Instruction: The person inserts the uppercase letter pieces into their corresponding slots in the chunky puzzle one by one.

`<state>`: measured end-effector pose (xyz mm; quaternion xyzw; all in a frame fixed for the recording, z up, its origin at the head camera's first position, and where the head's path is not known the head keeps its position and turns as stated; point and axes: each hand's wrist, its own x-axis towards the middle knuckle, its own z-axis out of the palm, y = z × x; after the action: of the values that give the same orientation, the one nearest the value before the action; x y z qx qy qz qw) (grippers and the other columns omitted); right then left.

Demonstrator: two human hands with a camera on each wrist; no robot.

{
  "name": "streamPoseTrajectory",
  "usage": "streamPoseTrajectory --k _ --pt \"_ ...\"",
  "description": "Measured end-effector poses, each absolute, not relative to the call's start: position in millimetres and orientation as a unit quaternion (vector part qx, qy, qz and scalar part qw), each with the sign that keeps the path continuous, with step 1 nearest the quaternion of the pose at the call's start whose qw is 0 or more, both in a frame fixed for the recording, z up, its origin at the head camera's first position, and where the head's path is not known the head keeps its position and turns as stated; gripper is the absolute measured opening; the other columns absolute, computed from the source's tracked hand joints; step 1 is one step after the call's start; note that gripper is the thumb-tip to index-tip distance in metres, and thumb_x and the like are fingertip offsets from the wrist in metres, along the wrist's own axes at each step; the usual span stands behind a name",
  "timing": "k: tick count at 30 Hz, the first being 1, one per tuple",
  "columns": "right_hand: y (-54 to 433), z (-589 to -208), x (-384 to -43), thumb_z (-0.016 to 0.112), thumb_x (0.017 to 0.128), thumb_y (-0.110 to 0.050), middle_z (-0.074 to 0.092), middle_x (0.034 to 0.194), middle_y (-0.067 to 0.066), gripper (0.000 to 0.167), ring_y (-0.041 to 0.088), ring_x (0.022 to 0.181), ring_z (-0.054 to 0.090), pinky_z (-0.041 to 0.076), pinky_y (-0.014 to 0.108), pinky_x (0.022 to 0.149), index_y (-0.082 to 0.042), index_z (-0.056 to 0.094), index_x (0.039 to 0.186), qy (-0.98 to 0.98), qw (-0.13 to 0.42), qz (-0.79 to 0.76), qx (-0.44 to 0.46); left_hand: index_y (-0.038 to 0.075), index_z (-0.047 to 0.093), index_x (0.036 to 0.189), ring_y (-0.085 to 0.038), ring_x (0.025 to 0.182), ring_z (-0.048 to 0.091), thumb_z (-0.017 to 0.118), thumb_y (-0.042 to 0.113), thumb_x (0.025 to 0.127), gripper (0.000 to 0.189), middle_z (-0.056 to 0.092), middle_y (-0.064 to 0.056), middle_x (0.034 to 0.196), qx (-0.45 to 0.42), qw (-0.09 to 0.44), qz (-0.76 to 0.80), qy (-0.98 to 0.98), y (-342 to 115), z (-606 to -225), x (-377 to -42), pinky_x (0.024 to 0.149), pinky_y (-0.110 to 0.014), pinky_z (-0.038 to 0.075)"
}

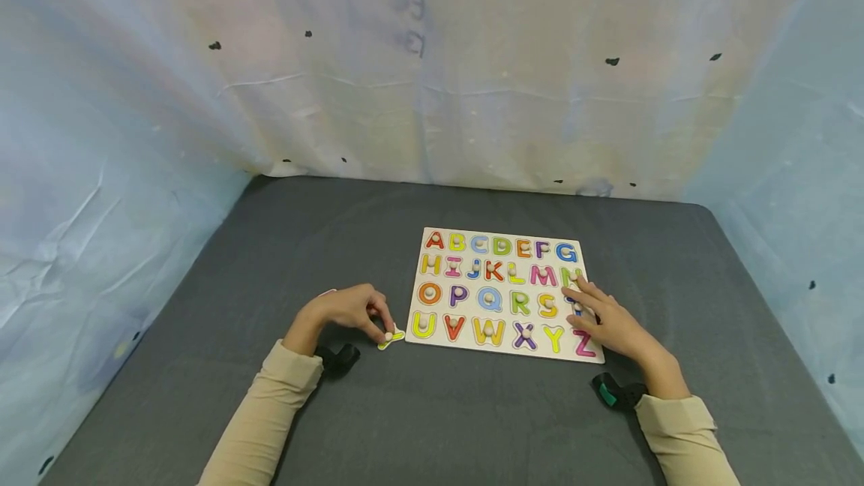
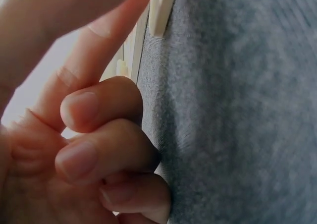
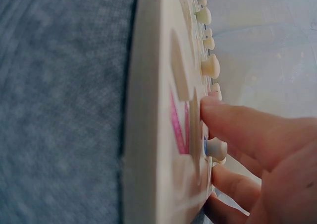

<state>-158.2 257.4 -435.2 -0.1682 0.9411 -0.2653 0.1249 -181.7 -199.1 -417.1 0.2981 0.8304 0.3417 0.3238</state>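
Note:
My left hand (image 1: 354, 311) pinches a yellow letter piece (image 1: 397, 336) by its knob, close beside the puzzle board's lower left corner. In the left wrist view the piece's pale wooden edge (image 2: 161, 11) shows at the top, with the other fingers curled below. The white alphabet board (image 1: 499, 358) carries colourful letters, most with wooden knobs. Over its right edge rests my right hand (image 1: 610, 325), fingers spread around a blue letter and partly covering it. The thumb (image 3: 237, 120) touches the board beside a knob (image 3: 216, 148). Pink Z (image 1: 584, 343) and yellow Y (image 1: 553, 338) show no knob.
A dark grey cloth covers the table (image 1: 472, 426). Pale patterned sheets (image 1: 472, 96) stand behind it and on both sides. Each wrist wears a black camera mount, such as the right one (image 1: 617, 392).

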Motion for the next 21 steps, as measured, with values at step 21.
streamPoseTrajectory --k 21 --pt "258 -439 -158 0.062 0.092 -0.031 0.021 0.156 0.029 0.06 0.055 0.142 0.02 0.013 0.071 0.111 -0.006 0.044 0.144 0.94 0.119 -0.273 -0.165 0.007 0.078 0.092 0.0 0.063 0.036 0.078 0.012 0.078 0.015 0.051 0.006 0.073 0.318 0.297 0.365 0.823 -187 -410 -181 0.06 -0.014 0.033"
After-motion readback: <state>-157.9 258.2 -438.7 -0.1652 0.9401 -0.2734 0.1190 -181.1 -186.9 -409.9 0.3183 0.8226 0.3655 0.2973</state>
